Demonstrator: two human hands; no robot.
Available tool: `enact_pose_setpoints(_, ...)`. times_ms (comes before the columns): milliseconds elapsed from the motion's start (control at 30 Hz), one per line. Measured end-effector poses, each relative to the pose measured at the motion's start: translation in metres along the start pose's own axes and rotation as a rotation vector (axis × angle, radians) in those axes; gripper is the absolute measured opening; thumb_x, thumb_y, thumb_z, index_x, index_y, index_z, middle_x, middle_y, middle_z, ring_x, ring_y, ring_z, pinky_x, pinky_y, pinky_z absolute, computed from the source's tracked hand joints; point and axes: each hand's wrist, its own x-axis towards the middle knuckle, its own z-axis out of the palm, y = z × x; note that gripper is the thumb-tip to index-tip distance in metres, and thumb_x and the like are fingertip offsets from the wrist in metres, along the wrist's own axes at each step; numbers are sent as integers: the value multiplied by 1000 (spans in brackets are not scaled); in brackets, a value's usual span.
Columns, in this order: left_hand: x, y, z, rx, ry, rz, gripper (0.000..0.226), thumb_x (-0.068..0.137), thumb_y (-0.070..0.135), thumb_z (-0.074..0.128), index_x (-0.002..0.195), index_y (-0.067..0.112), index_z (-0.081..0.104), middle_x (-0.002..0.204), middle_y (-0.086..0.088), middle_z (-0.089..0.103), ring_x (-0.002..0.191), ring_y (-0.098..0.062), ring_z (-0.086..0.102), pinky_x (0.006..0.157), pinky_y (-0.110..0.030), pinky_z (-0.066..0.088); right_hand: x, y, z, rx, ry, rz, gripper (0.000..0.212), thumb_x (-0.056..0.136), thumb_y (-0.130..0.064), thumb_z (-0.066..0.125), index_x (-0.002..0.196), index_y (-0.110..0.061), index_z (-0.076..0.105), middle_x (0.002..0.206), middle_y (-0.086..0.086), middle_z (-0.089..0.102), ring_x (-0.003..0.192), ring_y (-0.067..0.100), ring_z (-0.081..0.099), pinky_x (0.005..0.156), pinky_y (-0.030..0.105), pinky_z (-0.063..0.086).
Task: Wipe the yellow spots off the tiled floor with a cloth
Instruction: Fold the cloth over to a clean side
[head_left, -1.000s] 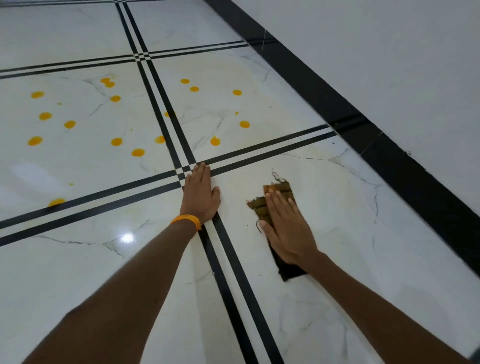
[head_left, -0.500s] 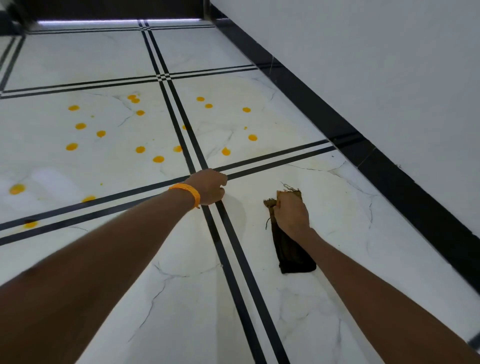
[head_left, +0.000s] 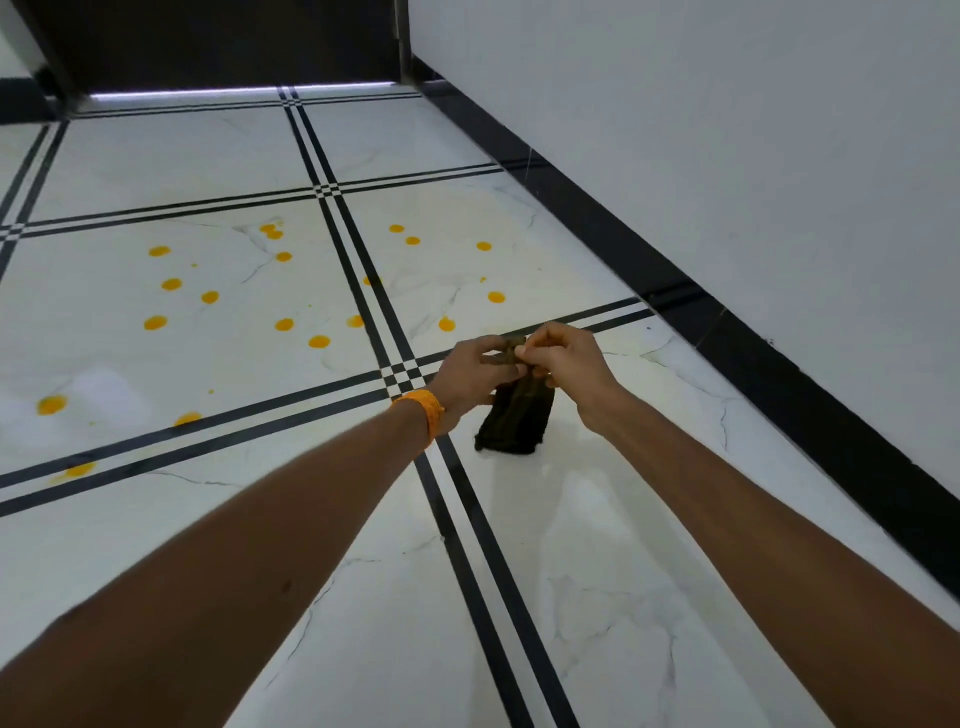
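A dark brown cloth (head_left: 517, 421) hangs folded between both hands, its lower end close to the white marble floor (head_left: 597, 545). My left hand (head_left: 475, 376), with an orange band at the wrist, grips the cloth's top edge. My right hand (head_left: 569, 358) pinches the same top edge from the right. Several yellow spots (head_left: 283, 325) dot the tiles beyond the hands, on the left tile and on the tile nearer the wall, the closest one (head_left: 447, 325) just past my fingers. More spots (head_left: 52, 404) lie at the far left.
A white wall (head_left: 727, 156) with a black skirting (head_left: 779, 379) runs along the right side. Black double lines (head_left: 467, 514) divide the tiles. A dark door or opening (head_left: 223, 47) closes off the far end of the floor.
The cloth lay flat on the floor under my right palm, then was lifted. My left hand left the floor and joined the right on the cloth's top edge. The view tilted up.
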Motion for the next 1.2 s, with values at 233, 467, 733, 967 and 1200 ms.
enact_pose_setpoints(233, -10, 26, -10, 173, 340, 141, 20, 70, 19, 88, 81, 12, 74, 86, -14, 75, 87, -30, 73, 81, -46, 61, -13, -29, 3, 93, 128, -53, 13, 91, -12, 70, 81, -14, 63, 87, 9, 69, 71, 16, 61, 50, 14, 45)
enact_pose_setpoints(467, -25, 68, -39, 857, 247, 349, 19, 79, 29, 82, 87, 12, 75, 84, -5, 71, 83, -21, 65, 72, -28, 48, -18, -37, 5, -25, 154, -113, 10, 87, -14, 72, 79, -10, 67, 83, 0, 70, 82, 17, 65, 72, 31, 49)
enact_pose_setpoints(733, -34, 104, -45, 1200, 102, 426, 15, 89, 19, 71, 101, 10, 72, 98, -10, 73, 94, -28, 65, 86, -43, 53, -19, -69, -2, -256, 1, -342, 20, 80, -11, 77, 93, -7, 62, 106, 2, 73, 100, 15, 66, 84, 28, 46)
enact_pose_setpoints(967, -41, 86, -50, 893, 144, 323, 26, 73, 24, 87, 89, 8, 73, 76, -5, 72, 73, -19, 69, 73, -31, 57, -15, -82, -5, -657, -48, -523, 11, 81, -15, 80, 92, -11, 80, 79, 0, 73, 65, 7, 62, 64, 23, 51)
enact_pose_setpoints(1200, -59, 75, -73, 214, -44, 58, 18, 82, 25, 81, 84, 10, 71, 71, 1, 64, 65, -6, 60, 62, -16, 50, -24, -86, -24, -422, -109, -522, 4, 82, -14, 78, 87, -13, 78, 85, 1, 75, 89, 15, 68, 80, 25, 49)
